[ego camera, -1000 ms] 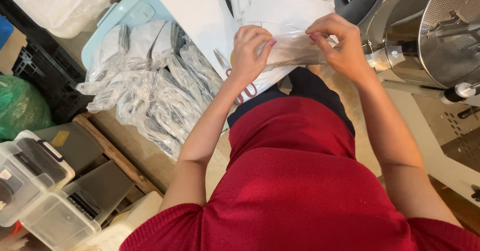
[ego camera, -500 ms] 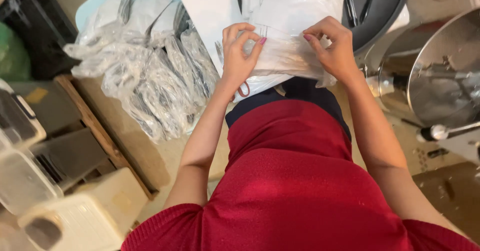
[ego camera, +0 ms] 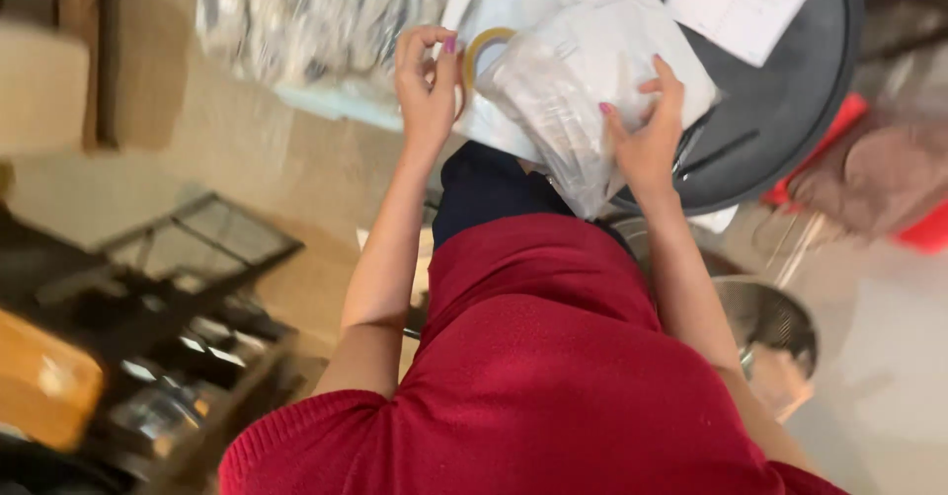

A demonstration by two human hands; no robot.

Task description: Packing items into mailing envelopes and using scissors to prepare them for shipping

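both of our hands are working over the near edge of the round dark table (ego camera: 790,130). our right hand (ego camera: 647,135) is gripping a clear plastic bag (ego camera: 563,110), fingers spread over its right side and thumb pressing into the film, so the hand is closed on the bag. the bag is lying tilted, its lower end hanging past the table's near edge toward our lap, its upper end resting on white sheets (ego camera: 494,11) at the table's left edge. something pale and long is showing inside the bag, but the blur is keeping us from telling what it is. our left hand (ego camera: 427,85) is curling narrowly beside the bag's upper left corner, fingertips pinching at a roll of yellowish tape (ego camera: 486,46) that is sitting just beside the bag; we cannot tell whether the fingers are actually clasping the roll or only touching it. 1 white paper sheet (ego camera: 741,1) is lying flat on the far part of the table, well apart from our hands. off the table's left edge, a heap of clear filled bags (ego camera: 306,21) is lying blurred. near our right elbow, a round steel bowl (ego camera: 770,327) is sitting lower down. a dark wire rack (ego camera: 197,248) is standing at the left, and our red top (ego camera: 553,386) is filling the foreground.
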